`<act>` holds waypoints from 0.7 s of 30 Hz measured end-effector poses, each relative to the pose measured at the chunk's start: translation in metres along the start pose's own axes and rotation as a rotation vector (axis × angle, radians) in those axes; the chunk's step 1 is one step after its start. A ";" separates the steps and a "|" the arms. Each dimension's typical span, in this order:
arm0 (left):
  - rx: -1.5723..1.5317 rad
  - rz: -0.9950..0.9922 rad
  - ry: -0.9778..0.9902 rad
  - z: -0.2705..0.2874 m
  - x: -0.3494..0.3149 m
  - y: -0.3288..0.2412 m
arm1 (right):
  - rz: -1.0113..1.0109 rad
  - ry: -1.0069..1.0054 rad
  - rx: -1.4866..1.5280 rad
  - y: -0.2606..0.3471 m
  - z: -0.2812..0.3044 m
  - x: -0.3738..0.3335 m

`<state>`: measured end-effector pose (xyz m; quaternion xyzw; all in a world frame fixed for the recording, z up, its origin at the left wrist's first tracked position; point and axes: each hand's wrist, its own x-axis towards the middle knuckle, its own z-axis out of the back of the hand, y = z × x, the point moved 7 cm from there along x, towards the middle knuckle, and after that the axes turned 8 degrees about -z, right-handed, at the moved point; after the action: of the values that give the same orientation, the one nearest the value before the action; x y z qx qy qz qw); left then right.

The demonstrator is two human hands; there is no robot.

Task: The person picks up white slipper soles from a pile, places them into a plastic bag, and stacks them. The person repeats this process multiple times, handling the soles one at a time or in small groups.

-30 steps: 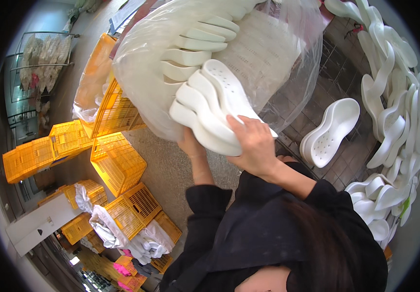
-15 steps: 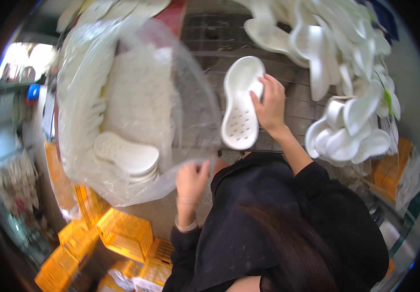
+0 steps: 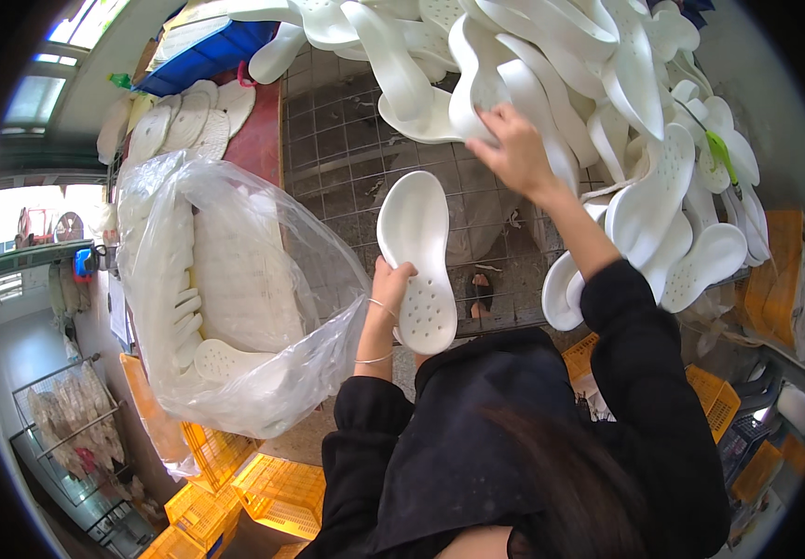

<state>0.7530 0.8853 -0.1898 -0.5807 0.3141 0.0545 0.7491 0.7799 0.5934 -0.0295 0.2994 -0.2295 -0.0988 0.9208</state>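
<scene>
My left hand [image 3: 390,284] grips the edge of a white insole [image 3: 416,224], its fingers closed at the narrow middle. This insole has a cupped far end and a group of small holes at the near end. Farther right, my right hand [image 3: 519,154] is at the near edge of the insole pile. Its thumb and fingertips close on the end of another white insole [image 3: 473,79]. A clear plastic bag [image 3: 323,238] gapes left of my left hand. Inside it, insoles stand in a row along the left, and a perforated insole [image 3: 225,361] lies at the near end.
A heap of white insoles [image 3: 649,65] covers the wire-grid table [image 3: 328,140] at the far right and along its right side. Round white pads [image 3: 188,121] and a blue bin [image 3: 207,61] sit at the far left. Yellow crates [image 3: 281,489] stand below left.
The insole that my right hand held is now in my left hand, which has moved off the bag's rim. My right hand has gone farther away to the heap. The view has shifted.
</scene>
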 end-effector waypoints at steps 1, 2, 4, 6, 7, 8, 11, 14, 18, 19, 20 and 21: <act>-0.107 0.102 0.044 0.000 -0.003 0.006 | 0.051 0.108 0.007 0.028 0.011 -0.018; -0.240 0.145 0.094 0.000 -0.009 0.009 | 0.136 0.211 0.002 0.052 0.021 -0.034; -0.442 0.205 -0.187 0.020 -0.020 0.020 | 0.270 0.719 0.132 0.083 -0.001 -0.070; -0.453 0.061 -0.280 0.027 -0.030 0.019 | 0.182 0.354 0.249 0.069 -0.006 -0.054; -0.237 -0.006 -0.372 0.034 -0.037 0.016 | 0.035 0.239 0.287 0.037 -0.024 -0.035; -0.014 0.026 -0.475 0.042 -0.045 0.016 | -0.017 0.054 0.107 0.015 -0.046 -0.023; 0.059 -0.054 -0.445 0.043 -0.052 0.002 | 0.017 0.266 -0.603 -0.054 -0.139 0.020; -0.166 -0.058 -0.546 0.070 -0.055 -0.005 | -0.109 0.545 -0.250 -0.079 -0.142 0.050; -0.384 -0.097 -0.412 0.096 -0.033 0.001 | -0.144 0.610 0.363 0.023 -0.073 0.037; -0.471 -0.086 -0.390 0.097 -0.024 0.007 | -0.106 0.625 0.372 0.057 -0.068 0.032; -0.557 -0.076 -0.365 0.099 -0.018 0.013 | -0.089 0.666 0.368 0.085 -0.067 0.021; -0.664 -0.078 -0.272 0.091 -0.010 0.017 | -0.021 0.812 0.430 0.114 -0.083 0.013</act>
<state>0.7744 0.9762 -0.1870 -0.7912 0.1542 0.2019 0.5563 0.8357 0.7227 -0.0158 0.5006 0.1377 0.0670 0.8520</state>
